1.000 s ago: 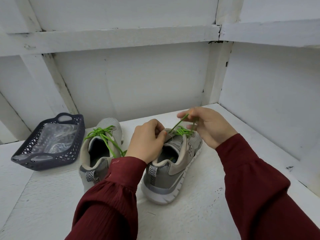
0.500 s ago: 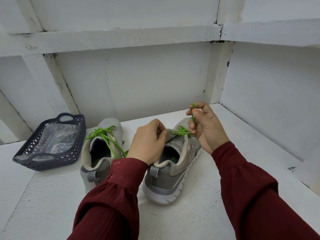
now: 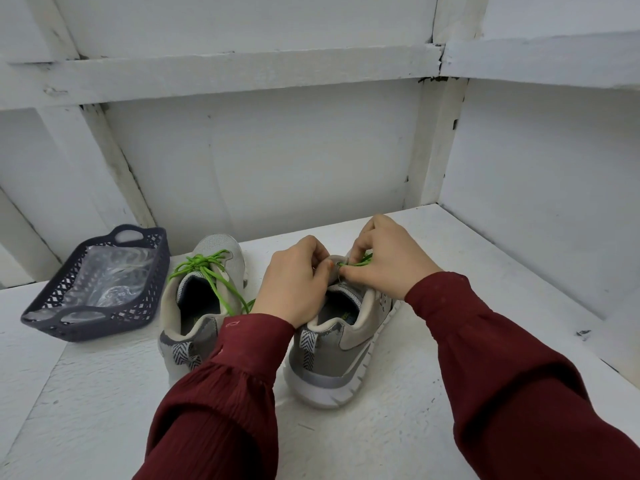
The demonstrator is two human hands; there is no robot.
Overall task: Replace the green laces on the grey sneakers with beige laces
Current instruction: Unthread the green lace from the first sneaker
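Two grey sneakers stand side by side on the white surface, heels toward me. The left sneaker (image 3: 202,306) keeps its green lace (image 3: 207,271) threaded, with loose ends trailing over its right side. On the right sneaker (image 3: 343,344), my left hand (image 3: 294,282) grips the tongue near the top. My right hand (image 3: 388,258) pinches the green lace (image 3: 360,261) right at the eyelets, fingers curled down onto the shoe. Most of that lace is hidden under both hands.
A dark lattice basket (image 3: 55,318) holding a clear plastic bag (image 3: 107,278) sits at the left. White walls and beams close in behind and on the right. Bare white surface lies in front of the shoes.
My right hand, which had drawn a length of green lace up above the right sneaker, has dropped back down to the eyelets. My left hand stays on the tongue.
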